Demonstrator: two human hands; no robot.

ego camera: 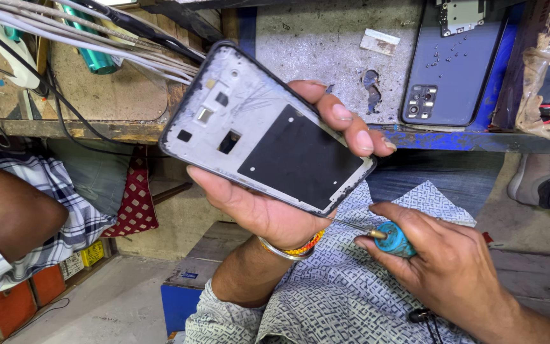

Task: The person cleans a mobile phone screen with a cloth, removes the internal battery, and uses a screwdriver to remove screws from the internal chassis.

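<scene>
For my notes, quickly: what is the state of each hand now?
Left hand: closed around a phone frame.
Right hand: closed on a teal-handled screwdriver.

The left hand (268,204) gripped a bare phone frame (265,127), tilted, its inner side with a black panel facing the camera; thumb below, fingers curled over its right edge. The right hand (447,261) held a screwdriver (389,239) by its teal handle, the thin metal shaft pointing toward the frame's lower edge. On the desk (326,44) behind lay a blue-grey phone back cover (450,70). Another person's arm (14,210) in a checked sleeve sat at left.
</scene>
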